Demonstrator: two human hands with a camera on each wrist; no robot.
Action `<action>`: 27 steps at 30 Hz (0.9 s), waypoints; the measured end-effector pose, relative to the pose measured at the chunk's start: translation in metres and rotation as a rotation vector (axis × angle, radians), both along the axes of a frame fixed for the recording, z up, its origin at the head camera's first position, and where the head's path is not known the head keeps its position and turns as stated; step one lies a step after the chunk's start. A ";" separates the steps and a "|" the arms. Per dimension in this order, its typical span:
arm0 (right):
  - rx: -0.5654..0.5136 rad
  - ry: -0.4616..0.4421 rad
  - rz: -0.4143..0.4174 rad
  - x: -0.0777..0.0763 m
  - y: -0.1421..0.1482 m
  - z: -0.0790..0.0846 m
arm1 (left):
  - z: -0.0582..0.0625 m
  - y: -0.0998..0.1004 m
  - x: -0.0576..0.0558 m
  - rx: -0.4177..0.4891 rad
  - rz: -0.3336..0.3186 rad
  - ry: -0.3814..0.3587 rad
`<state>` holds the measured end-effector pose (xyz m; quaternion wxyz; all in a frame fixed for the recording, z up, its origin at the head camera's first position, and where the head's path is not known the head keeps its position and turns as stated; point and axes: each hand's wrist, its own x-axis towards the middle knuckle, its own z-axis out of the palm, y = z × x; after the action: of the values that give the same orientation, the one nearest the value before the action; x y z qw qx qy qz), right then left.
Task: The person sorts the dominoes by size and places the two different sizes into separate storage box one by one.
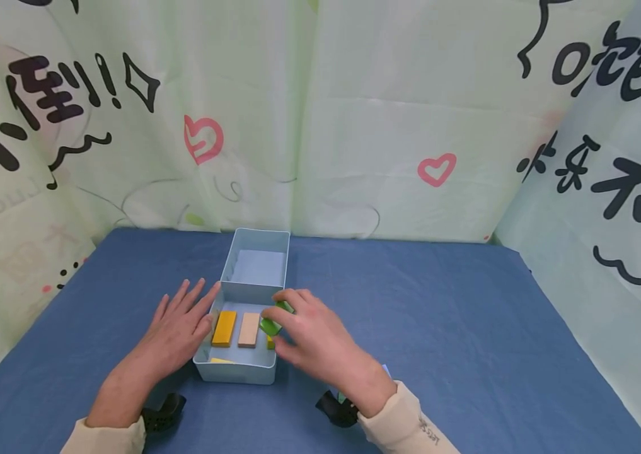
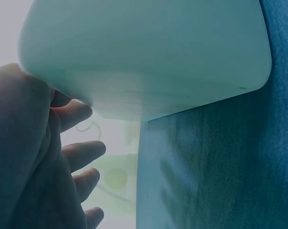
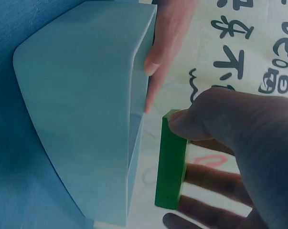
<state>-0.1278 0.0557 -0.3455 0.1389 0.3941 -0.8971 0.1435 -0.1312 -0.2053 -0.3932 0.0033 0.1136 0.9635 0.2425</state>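
A light blue box (image 1: 235, 374) with its lid (image 1: 258, 268) folded back stands on the table. Inside lie a golden-yellow block (image 1: 224, 328), a pale pinkish block (image 1: 249, 330) and a partly hidden yellow block (image 1: 270, 343). Another yellow piece (image 1: 220, 360) shows behind the front wall. Over the box's right side, my right hand (image 1: 320, 340) pinches a green block (image 3: 171, 164) between thumb and fingers, apart from the box wall in the right wrist view. My left hand (image 1: 177, 334) lies along the left rim, its fingers spread and fairly straight, thumb at the edge.
A blue cloth (image 1: 439, 328) covers the table. Pale curtains (image 1: 365, 126) with writing and hearts hang behind and at both sides. Black wrist mounts (image 1: 164, 413) sit under both wrists. Something small and light blue (image 1: 386, 370) peeks out by the right wrist, mostly hidden.
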 end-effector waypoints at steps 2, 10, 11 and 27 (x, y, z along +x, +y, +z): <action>0.005 -0.002 0.031 0.000 -0.003 -0.001 | 0.000 0.000 0.000 -0.003 0.000 -0.002; 0.059 -0.008 0.124 -0.003 -0.011 -0.005 | 0.000 0.000 -0.001 -0.005 0.002 -0.019; 0.063 -0.012 0.131 -0.003 -0.012 -0.006 | 0.000 0.001 -0.001 -0.002 0.003 -0.016; 0.170 -0.142 0.187 -0.008 -0.015 -0.009 | -0.001 0.001 0.000 -0.004 0.010 0.012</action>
<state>-0.1356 0.0404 -0.3550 0.0271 0.4750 -0.8730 0.1069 -0.1316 -0.2048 -0.3944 -0.0032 0.1101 0.9646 0.2397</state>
